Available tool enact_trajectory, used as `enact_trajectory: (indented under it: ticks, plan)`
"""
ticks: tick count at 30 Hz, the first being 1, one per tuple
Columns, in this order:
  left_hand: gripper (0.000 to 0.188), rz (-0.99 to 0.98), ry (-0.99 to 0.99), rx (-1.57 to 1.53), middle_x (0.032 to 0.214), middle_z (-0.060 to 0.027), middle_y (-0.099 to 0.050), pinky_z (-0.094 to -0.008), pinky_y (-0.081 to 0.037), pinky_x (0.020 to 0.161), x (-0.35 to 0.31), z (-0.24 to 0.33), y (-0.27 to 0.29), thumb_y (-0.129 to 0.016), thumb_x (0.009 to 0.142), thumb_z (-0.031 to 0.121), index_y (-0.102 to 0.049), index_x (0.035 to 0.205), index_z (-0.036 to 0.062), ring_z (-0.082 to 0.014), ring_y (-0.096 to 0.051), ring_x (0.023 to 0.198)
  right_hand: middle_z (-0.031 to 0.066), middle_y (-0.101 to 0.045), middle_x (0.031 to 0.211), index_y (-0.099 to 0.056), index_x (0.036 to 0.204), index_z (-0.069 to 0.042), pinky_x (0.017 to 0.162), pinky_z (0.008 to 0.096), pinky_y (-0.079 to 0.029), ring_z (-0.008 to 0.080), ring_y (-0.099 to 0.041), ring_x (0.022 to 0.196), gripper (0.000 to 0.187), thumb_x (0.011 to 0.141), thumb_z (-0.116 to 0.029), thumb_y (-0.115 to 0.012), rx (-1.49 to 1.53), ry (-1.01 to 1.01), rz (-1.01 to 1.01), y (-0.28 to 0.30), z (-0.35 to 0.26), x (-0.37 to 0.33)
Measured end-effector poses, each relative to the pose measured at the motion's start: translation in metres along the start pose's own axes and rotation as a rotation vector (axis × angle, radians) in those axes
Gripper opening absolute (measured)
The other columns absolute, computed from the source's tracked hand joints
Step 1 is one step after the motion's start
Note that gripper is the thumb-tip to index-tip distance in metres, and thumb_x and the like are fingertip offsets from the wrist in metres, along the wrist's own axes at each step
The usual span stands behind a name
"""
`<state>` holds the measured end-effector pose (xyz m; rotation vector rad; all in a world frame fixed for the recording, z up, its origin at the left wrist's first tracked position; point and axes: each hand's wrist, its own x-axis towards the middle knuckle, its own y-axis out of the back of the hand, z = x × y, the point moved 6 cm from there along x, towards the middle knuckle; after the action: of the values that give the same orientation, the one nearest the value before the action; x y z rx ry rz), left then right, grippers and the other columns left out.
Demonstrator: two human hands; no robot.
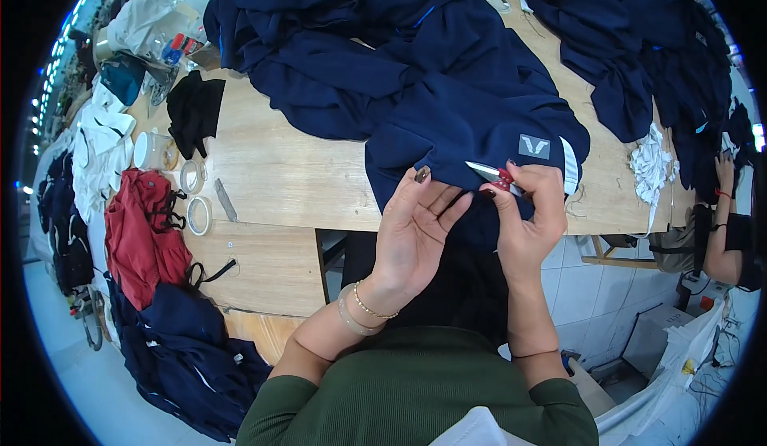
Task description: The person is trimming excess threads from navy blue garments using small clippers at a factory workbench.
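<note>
A navy blue garment (479, 118) lies bunched across the table, its near part hanging over the front edge around my hands. On it show a grey square patch (534, 146) and a white stripe (570, 165). My left hand (415, 234) is turned palm up at the garment's near edge. Its thumb tip presses at the cloth, the index finger is mostly hidden, and the other fingers curl loosely. Between the thumb and fingers of my right hand (531, 214) is a pair of thread snips (491, 174) with red grips, blades pointing left over the cloth.
Two tape rolls (199, 216), a grey strip (225, 199), a black cloth (194, 113) and a red garment (146, 226) lie at the left. More navy garments (631, 47) cover the far right, beside crumpled white material (653, 166). Another person's arm (724, 206) shows at the right edge.
</note>
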<state>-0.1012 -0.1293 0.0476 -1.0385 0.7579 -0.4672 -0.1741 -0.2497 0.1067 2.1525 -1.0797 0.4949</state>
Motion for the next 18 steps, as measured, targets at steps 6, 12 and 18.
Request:
enact_trajectory:
  ticks: [6,12,18]
  plan:
    - [0.013,-0.054,-0.117,-0.029,0.101,-0.0031,-0.065,-0.032,-0.054,0.095,0.002,0.011,-0.003,-0.05,0.1,0.012,-0.056,0.11,0.0081,-0.013,-0.066,0.097,0.0053,-0.061,0.092,-0.067,0.102,-0.004,0.069,0.0277,-0.04,0.018,-0.052,0.084,0.032,0.072,-0.008,-0.079,0.028,-0.073,-0.101,0.015,0.013,0.022]
    - [0.015,-0.05,-0.2,0.15,0.094,0.0007,-0.063,-0.034,-0.058,0.09,0.005,0.022,-0.004,-0.055,0.098,0.01,-0.056,0.112,0.0064,-0.0087,-0.065,0.083,0.0053,-0.06,0.092,-0.068,0.103,-0.006,0.071,0.0288,-0.041,0.0196,-0.051,0.086,0.034,0.071,-0.011,-0.078,0.018,0.046,-0.236,0.01,0.0,0.046]
    - [0.015,0.003,-0.234,0.258,0.085,0.0021,-0.063,-0.034,-0.061,0.082,0.004,0.028,-0.01,-0.057,0.096,0.008,-0.056,0.111,0.0074,-0.0058,-0.064,0.073,0.0037,-0.059,0.091,-0.069,0.1,-0.01,0.073,0.0327,-0.039,0.0227,-0.047,0.086,0.033,0.068,-0.012,-0.078,-0.1,0.27,-0.313,-0.001,-0.018,0.054]
